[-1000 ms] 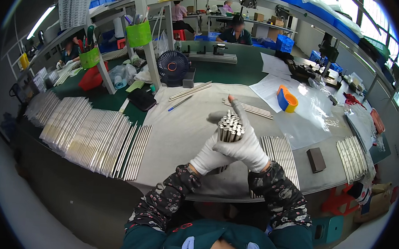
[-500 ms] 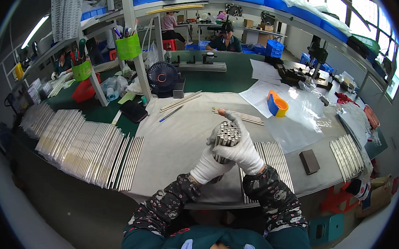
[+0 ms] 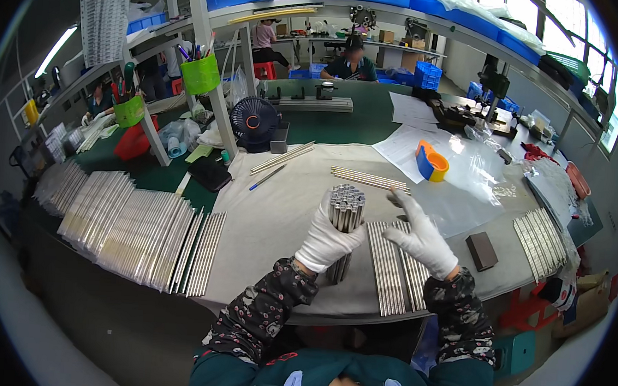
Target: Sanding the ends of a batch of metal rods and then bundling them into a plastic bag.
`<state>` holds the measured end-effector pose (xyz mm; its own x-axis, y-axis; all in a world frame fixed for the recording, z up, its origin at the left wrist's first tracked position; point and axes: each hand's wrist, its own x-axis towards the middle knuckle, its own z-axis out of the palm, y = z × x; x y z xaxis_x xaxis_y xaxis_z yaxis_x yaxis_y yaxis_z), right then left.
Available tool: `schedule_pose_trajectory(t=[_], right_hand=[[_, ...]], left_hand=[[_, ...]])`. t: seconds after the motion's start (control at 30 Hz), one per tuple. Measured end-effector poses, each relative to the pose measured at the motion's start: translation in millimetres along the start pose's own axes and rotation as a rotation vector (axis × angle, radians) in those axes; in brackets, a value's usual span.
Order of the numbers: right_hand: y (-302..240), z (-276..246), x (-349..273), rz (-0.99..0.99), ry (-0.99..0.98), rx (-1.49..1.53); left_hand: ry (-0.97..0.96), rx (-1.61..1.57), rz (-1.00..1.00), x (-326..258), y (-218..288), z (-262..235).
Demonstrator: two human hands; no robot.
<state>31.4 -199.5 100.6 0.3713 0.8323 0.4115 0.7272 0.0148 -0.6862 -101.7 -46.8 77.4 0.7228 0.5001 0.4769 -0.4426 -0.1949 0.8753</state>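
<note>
Head view: left hand (image 3: 327,240) grips the upright rod bundle (image 3: 345,208) tightly; right hand (image 3: 419,235) is open beside it. Better keep the bundle vertical so the ends stay even.

The gloved left hand (image 3: 329,238) grips an upright bundle of metal tubes (image 3: 344,216) above the bench (image 3: 279,219). Just right of the bundle, the right hand (image 3: 419,235) hovers spread over flat-laid tubes (image 3: 393,269).

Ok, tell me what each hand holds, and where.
The left hand grips an upright bundle of metal tubes around its middle. The right hand is open and holds nothing.
</note>
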Motion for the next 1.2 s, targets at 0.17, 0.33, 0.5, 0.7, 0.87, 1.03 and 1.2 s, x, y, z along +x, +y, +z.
schedule_pose_trajectory(t=[0.17,0.33,0.5,0.7,0.87,1.03,1.2], right_hand=[[89,-71,-70,0.647,0.362,-0.787],[122,-95,-133,1.055,0.296,-0.995],[148,-106,-140,0.850,0.682,-0.823],[-48,-33,-2,-0.268,0.401,-0.170],[-62,-13,43,-0.263,0.294,-0.536],[50,-21,17,0.248,0.248,-0.829],[32,-1,-7,0.516,-0.079,-1.076]], left_hand=[[0.023,0.007,0.052,3,-3,3],[0.018,0.039,0.048,4,-9,0],[0.028,0.009,0.089,7,-2,12],[0.042,0.098,0.105,13,-18,7],[0.006,0.224,0.195,9,-15,9],[0.008,0.031,0.104,3,-4,8],[0.019,0.051,0.166,3,-2,10]])
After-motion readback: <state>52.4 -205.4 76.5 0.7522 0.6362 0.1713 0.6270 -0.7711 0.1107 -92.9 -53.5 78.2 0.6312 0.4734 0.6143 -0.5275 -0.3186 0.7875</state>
